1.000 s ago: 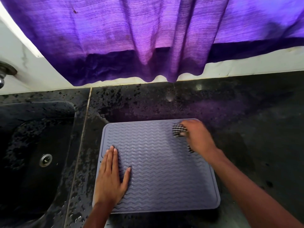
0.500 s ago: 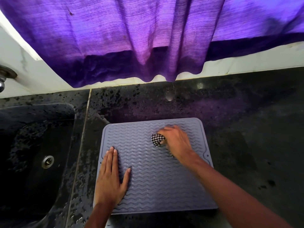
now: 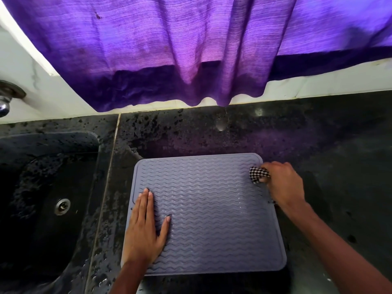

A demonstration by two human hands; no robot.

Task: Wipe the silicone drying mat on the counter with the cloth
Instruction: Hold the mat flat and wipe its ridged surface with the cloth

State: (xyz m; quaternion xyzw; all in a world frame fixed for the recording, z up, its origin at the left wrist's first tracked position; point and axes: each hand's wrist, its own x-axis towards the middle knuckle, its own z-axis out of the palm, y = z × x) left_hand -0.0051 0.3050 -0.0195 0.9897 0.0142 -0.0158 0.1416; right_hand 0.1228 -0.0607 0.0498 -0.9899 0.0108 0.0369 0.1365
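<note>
A grey-lilac silicone drying mat (image 3: 212,209) with a wavy ribbed surface lies flat on the dark counter (image 3: 328,145). My left hand (image 3: 146,228) rests palm down on the mat's left part, fingers together and thumb spread. My right hand (image 3: 284,185) is at the mat's far right edge, closed around a small black-and-white checked cloth (image 3: 257,174). The cloth presses on the mat near its upper right corner; most of it is hidden inside my fist.
A dark sink (image 3: 46,198) with a metal drain (image 3: 62,206) lies left of the mat, and water drops speckle the counter around it. A tap (image 3: 6,98) sticks out at the far left. A purple curtain (image 3: 191,49) hangs over the back wall.
My right hand swept the cloth left to the mat's middle, then back right to the far right edge. My left hand has stayed flat on the mat.
</note>
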